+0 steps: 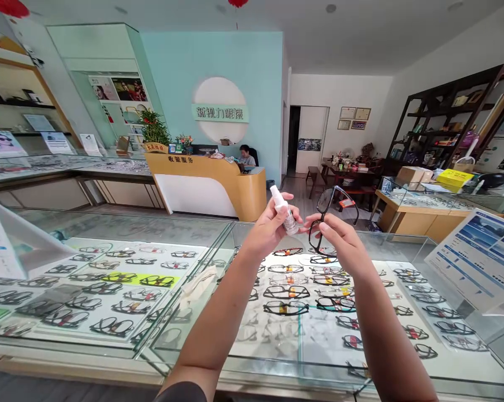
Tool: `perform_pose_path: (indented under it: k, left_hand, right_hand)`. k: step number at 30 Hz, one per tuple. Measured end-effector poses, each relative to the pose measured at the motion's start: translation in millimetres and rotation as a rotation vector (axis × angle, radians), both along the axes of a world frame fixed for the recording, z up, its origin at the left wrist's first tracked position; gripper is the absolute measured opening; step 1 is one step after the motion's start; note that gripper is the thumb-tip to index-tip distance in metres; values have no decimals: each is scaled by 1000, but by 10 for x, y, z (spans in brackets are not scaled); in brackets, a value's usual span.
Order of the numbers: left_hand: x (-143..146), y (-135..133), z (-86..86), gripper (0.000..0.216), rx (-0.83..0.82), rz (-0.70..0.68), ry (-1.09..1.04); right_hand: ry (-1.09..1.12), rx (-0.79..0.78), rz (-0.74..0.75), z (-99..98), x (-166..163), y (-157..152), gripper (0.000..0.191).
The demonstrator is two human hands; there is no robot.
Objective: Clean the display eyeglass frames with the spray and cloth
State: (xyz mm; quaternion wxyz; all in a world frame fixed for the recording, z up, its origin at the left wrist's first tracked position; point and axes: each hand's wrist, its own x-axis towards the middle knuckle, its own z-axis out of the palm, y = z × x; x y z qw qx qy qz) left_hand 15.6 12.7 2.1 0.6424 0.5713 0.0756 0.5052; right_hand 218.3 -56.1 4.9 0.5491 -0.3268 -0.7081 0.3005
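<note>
Both hands hover above the glass counter (218, 237): the left hand (268, 229) grips a small spray bottle (286, 215), the right hand (339, 240) pinches black glasses (333, 215). Best aim the nozzle squarely at one lens, held steady.

head cam | faces forward-down | close above glass counter (218, 234) | shop interior beyond

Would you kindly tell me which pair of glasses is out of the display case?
The black-framed glasses held up in the right hand; all the others lie under the glass counter.
</note>
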Motion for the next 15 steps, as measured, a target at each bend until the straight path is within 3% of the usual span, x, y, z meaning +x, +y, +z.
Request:
perform_pose_path:
  k: [5,7,10,15]
  left_hand:
    - [-109,120,-41,33,-126,-169,50]
    - [-152,172,-36,54,-154,-197,71]
    - [-181,215,-13,79,-184,-156,128]
    - [-115,281,-66,77,-122,0,230]
  right_hand:
    - [-86,-61,13,-57,-20,81,35]
    - [-123,-81,8,-84,-49,103,35]
    - [-129,-122,45,-116,-93,124,36]
    - [-90,-166,137,-153,-132,187,36]
